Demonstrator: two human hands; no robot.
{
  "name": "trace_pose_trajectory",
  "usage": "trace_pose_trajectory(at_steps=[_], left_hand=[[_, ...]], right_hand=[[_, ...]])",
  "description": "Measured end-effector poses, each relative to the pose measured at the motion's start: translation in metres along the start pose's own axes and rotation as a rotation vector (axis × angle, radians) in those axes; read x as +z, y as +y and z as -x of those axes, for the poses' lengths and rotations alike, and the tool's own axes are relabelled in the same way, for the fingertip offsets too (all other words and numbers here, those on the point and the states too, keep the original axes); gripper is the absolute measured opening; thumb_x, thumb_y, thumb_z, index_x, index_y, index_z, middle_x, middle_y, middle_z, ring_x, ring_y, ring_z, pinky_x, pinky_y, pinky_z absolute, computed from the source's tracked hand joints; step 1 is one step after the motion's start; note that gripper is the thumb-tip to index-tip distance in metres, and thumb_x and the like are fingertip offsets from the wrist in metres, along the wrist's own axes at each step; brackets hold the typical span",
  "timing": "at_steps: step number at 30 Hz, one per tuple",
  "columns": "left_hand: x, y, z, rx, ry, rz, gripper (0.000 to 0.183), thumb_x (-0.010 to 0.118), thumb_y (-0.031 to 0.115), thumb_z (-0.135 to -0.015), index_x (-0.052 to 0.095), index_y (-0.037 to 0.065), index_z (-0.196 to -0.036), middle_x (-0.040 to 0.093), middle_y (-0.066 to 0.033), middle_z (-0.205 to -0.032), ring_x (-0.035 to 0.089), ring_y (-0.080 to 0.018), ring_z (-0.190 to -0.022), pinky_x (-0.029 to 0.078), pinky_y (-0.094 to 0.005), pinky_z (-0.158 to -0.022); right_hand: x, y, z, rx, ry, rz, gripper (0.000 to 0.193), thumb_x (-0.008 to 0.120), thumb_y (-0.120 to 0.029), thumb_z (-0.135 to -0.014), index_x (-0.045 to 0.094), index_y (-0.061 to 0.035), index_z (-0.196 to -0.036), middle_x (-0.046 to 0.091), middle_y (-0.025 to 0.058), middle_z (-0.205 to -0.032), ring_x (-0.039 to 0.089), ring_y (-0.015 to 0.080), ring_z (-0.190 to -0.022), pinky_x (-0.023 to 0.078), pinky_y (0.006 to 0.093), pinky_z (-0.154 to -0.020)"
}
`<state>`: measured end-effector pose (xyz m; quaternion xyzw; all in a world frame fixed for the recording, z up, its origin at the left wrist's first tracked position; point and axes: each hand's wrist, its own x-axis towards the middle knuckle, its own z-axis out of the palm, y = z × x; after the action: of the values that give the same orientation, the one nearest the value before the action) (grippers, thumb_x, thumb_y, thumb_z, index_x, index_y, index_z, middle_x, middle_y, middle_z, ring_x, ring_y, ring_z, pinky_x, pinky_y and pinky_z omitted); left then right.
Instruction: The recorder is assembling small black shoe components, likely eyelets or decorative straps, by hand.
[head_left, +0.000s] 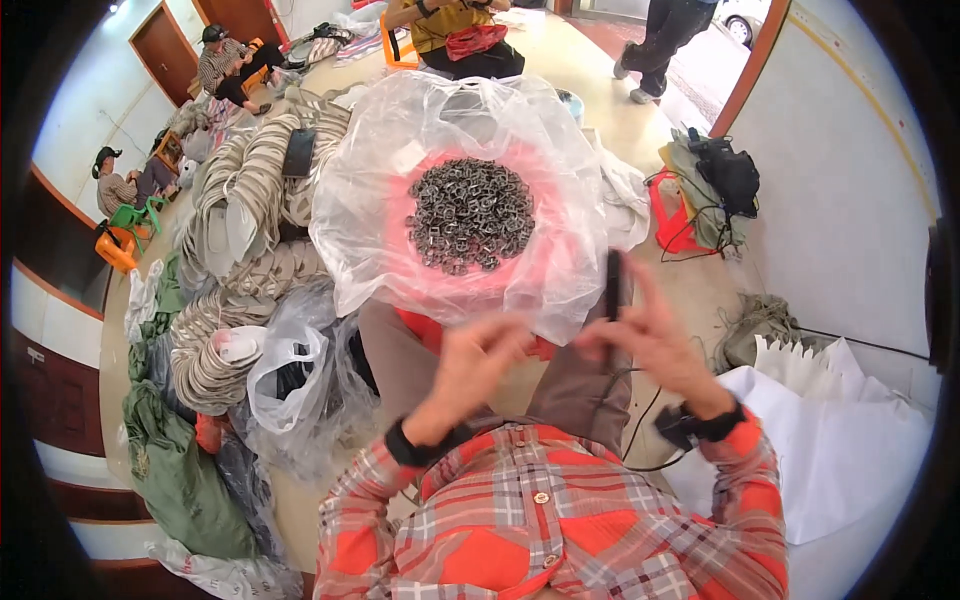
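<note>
A heap of small dark metal buckle-like pieces (472, 215) lies in a pink basin (400, 262) lined with a clear plastic bag (350, 215), in front of my knees. My left hand (475, 360) hovers over my lap near the basin's lower edge; its fingers are smeared by motion, and I cannot make out anything in them. To the right of the bag, my right hand (655, 335) is closed around a narrow, upright black object (613, 290), whose exact kind does not show. Both wrists wear black bands.
Stacks of beige sole-shaped pieces (245, 190) and plastic bags (290, 370) lie at left, above a green sack (185, 480). White sheeting (800, 430) covers the right side, with a thin black cable beside my leg. A black bag (725, 175) stands farther off. Several people are beyond.
</note>
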<state>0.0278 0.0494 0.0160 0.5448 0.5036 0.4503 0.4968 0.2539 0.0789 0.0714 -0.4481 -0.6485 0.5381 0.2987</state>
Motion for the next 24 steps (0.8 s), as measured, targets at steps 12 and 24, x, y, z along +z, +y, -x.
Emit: trace_pose_trajectory(at_steps=[12,24], left_hand=[[-0.041,-0.051,-0.119,0.247,0.113,-0.718,0.022,0.066,0.009,-0.07,0.061,0.003,-0.09,0.056,-0.0115,-0.078,0.056,-0.0251,-0.069,0.045,-0.0341,-0.064],[-0.077,-0.032,-0.119,-0.232,0.164,0.649,0.017,0.056,0.001,-0.083,0.056,-0.001,-0.1,0.062,-0.0084,-0.084,0.063,-0.0163,-0.074,0.053,-0.0243,-0.063]], right_hand=[[-0.019,0.016,-0.017,0.14,-0.447,-0.095,0.042,0.052,-0.004,-0.085,0.042,-0.0044,-0.126,0.064,0.0075,-0.075,0.063,0.0116,-0.063,0.049,0.0236,-0.055],[0.001,0.026,-0.107,0.146,-0.467,-0.39,0.035,0.05,-0.008,-0.088,0.042,0.0048,-0.119,0.062,0.0137,-0.074,0.063,0.0183,-0.06,0.051,0.0279,-0.05]])
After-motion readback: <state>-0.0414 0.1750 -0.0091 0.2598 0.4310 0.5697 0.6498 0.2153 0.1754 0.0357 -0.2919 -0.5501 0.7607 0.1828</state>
